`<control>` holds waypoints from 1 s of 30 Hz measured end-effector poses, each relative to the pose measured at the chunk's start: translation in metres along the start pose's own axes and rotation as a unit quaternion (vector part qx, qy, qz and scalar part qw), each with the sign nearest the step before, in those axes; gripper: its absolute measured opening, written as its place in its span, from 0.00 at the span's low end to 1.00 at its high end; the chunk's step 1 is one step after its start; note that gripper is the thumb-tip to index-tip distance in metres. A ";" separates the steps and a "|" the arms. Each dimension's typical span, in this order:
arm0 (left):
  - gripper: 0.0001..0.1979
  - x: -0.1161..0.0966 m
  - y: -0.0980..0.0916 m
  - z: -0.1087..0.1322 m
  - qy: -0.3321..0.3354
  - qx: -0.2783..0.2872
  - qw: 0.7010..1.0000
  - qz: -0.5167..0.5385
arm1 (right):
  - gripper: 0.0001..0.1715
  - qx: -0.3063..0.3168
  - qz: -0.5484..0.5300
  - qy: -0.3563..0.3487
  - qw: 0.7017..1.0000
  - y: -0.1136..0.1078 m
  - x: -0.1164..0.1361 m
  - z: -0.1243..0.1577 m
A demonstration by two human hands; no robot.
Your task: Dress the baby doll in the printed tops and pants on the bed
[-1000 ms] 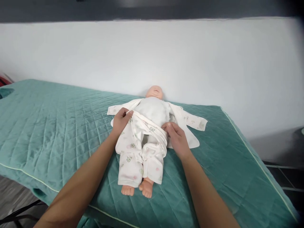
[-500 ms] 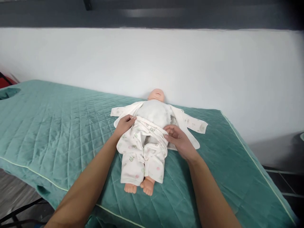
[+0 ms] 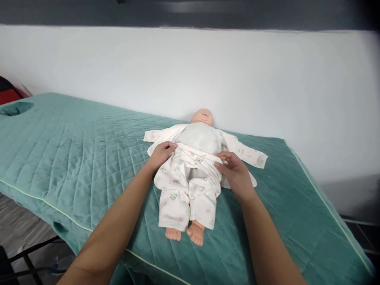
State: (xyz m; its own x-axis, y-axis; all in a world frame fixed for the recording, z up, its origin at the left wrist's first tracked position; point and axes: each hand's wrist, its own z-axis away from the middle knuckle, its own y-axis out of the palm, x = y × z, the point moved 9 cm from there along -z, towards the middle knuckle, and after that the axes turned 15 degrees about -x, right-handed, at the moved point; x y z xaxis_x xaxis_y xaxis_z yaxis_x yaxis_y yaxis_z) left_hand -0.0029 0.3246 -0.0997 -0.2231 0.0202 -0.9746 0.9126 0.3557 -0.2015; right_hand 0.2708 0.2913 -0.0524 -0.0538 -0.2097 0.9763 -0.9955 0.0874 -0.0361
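A baby doll (image 3: 198, 136) lies on its back, head toward the wall and bare feet toward me. It wears white patterned pants (image 3: 187, 178), with the waistband across its lower belly. An unfastened white jacket (image 3: 251, 155) spreads beneath it, both sleeves stretched out sideways. My left hand (image 3: 162, 154) pinches the waistband at the doll's left-in-view hip. At the opposite hip, my right hand (image 3: 236, 171) has thumb and fingers closed on the pants' top edge. The doll's grey-white cloth torso shows above the waistband.
A green quilted cover (image 3: 89, 158) with pale piping lies over the bed, which has a face hole (image 3: 16, 109) at far left. Behind the bed stands a white wall (image 3: 118, 67). A red and black object (image 3: 10, 93) is at the left edge; dark metal legs (image 3: 34, 249) show below.
The view has shifted slightly, so the doll and bed appear farther right. Both hands keep their grip on the waistband, which looks almost the same.
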 end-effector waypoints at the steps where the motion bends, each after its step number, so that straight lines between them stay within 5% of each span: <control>1: 0.17 0.001 0.000 0.000 -0.001 0.001 1.000 0.001 | 0.14 -0.021 -0.003 0.002 1.000 -0.002 -0.001 -0.001; 5: 0.20 0.002 0.002 0.003 -0.009 0.011 1.000 0.019 | 0.15 -0.075 -0.016 0.020 0.997 -0.006 -0.010 -0.003; 9: 0.25 -0.001 0.006 0.014 -0.050 0.067 0.996 0.031 | 0.16 -0.065 0.014 0.054 0.996 -0.006 -0.018 -0.002; 17: 0.21 -0.018 0.004 0.023 -0.032 0.121 0.992 -0.033 | 0.11 0.032 0.154 0.070 0.985 -0.006 -0.024 -0.002; 25: 0.05 -0.019 0.008 0.008 0.045 0.054 0.989 -0.129 | 0.13 -0.089 0.273 0.004 0.958 -0.014 -0.024 -0.015; 30: 0.02 -0.019 0.014 0.001 0.037 0.104 0.984 -0.137 | 0.14 0.008 0.235 0.065 0.970 -0.005 -0.038 -0.016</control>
State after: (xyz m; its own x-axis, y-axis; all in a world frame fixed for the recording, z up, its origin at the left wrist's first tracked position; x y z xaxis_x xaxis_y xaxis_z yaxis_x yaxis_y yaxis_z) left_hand 0.0147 0.3280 -0.0838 -0.4885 0.0213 -0.8723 0.8631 0.1585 -0.4795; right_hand 0.2791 0.3141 -0.0857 -0.4927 -0.0264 0.8698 -0.8645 0.1288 -0.4859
